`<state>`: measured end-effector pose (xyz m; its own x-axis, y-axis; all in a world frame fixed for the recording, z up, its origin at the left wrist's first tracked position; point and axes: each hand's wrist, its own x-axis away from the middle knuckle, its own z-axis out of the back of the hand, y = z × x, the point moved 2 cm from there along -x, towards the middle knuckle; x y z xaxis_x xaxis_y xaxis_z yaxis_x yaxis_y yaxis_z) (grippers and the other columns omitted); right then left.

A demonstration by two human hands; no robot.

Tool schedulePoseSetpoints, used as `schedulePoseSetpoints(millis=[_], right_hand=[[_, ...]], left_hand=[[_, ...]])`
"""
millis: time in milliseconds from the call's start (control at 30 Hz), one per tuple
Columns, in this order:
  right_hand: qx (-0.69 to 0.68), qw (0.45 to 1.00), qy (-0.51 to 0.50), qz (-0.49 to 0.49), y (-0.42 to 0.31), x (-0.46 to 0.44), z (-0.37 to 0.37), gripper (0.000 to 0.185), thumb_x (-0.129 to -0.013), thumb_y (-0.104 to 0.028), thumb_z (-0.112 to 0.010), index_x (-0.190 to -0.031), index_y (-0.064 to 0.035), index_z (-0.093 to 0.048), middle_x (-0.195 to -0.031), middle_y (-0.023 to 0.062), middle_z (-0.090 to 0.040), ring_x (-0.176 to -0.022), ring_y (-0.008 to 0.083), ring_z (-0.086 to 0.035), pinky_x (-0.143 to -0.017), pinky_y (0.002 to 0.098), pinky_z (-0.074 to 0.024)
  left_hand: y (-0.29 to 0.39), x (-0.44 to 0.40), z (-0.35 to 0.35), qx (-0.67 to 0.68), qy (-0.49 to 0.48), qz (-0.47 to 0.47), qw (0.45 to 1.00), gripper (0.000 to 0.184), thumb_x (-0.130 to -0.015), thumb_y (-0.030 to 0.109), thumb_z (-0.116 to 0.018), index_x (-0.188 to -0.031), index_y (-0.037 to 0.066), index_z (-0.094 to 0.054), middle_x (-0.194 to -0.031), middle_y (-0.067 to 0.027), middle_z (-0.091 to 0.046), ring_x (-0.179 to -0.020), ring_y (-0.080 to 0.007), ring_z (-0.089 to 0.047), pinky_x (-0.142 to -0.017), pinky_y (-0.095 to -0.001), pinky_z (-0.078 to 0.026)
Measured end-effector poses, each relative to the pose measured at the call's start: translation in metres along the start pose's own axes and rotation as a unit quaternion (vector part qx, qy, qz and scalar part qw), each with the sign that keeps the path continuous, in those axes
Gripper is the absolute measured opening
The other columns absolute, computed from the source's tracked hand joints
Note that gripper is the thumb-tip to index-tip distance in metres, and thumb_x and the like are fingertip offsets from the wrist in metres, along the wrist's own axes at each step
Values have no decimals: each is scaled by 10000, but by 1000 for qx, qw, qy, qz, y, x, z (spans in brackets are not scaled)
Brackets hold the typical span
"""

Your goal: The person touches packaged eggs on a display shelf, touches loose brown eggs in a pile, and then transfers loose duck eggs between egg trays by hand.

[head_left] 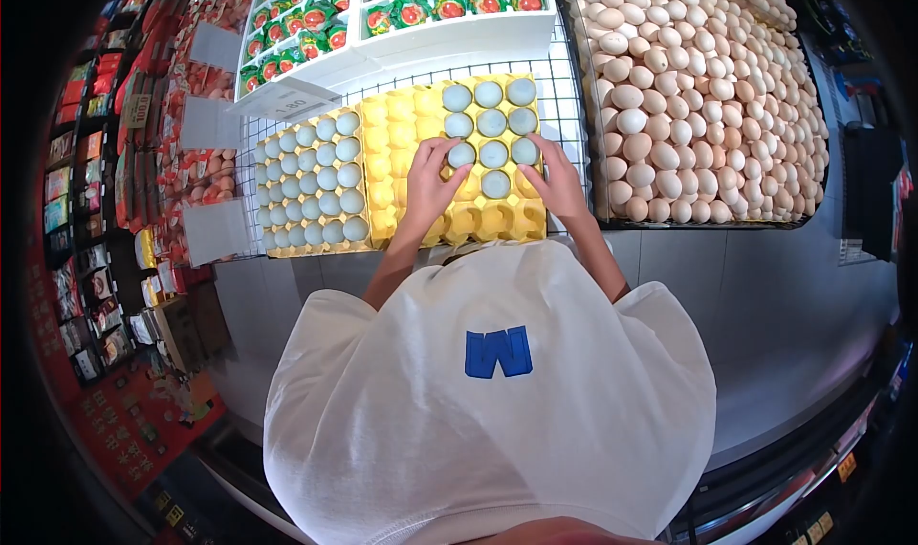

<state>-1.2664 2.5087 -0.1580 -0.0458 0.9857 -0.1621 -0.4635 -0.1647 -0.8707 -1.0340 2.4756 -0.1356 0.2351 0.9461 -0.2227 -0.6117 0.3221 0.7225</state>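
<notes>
A yellow egg tray (392, 153) lies in front of me, with several pale blue-green eggs standing in its right part. The thumb and fingers of my left hand (435, 184) curve around an egg (461, 154) at the left of the third row. At the right end of that row, my right hand (559, 184) has thumb and fingers about another egg (524, 150). Between the hands sit a middle egg (493, 154) and, nearer me, a single egg (495, 184). Both held eggs are at the tray's cups; whether they are lifted cannot be seen.
To the left is a second tray (311, 184) full of blue-green eggs. A large bin of brown eggs (669, 115) stands on the right. White foam boxes (449, 43) with green-and-red wrapped items are behind, beside a price card (287, 102). Wire grid (569, 134) lies beneath. Shelves of packets (96, 210) line the far left.
</notes>
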Motion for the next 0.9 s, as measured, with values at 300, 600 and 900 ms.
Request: schedulePoseSetpoints(millis=[300, 600, 900], right_hand=[[2, 1000, -6, -7, 3, 0, -1, 505, -894, -192, -677, -1344, -70, -484, -1222, 179, -584, -1073, 349, -593, -904, 376, -486], [3, 1000, -7, -9, 3, 0, -1, 507, -890, -184, -683, -1340, -64, -483, -1215, 184, -584, -1085, 358, -588, -917, 384, -480], [7, 999, 9, 35, 3, -2, -1, 501, -889, -193, -678, -1327, -47, -482, -1202, 188, -570, -1101, 379, -565, -907, 411, -481]], left_hand=[[-2, 0, 0, -4, -9, 8, 1000, 425, -777, 107, -789, -1164, 39, -626, -1060, -85, -564, -847, -210, -575, -719, -310, -500], [1, 0, 1, 1, -9, 18, 1000, 418, -779, 109, -789, -1158, 40, -627, -1064, -81, -566, -846, -204, -574, -724, -306, -501], [1, 1, 0, 13, -1, 20, 1000, 400, -785, 103, -791, -1151, 46, -640, -1055, -71, -569, -849, -181, -585, -719, -288, -513]])
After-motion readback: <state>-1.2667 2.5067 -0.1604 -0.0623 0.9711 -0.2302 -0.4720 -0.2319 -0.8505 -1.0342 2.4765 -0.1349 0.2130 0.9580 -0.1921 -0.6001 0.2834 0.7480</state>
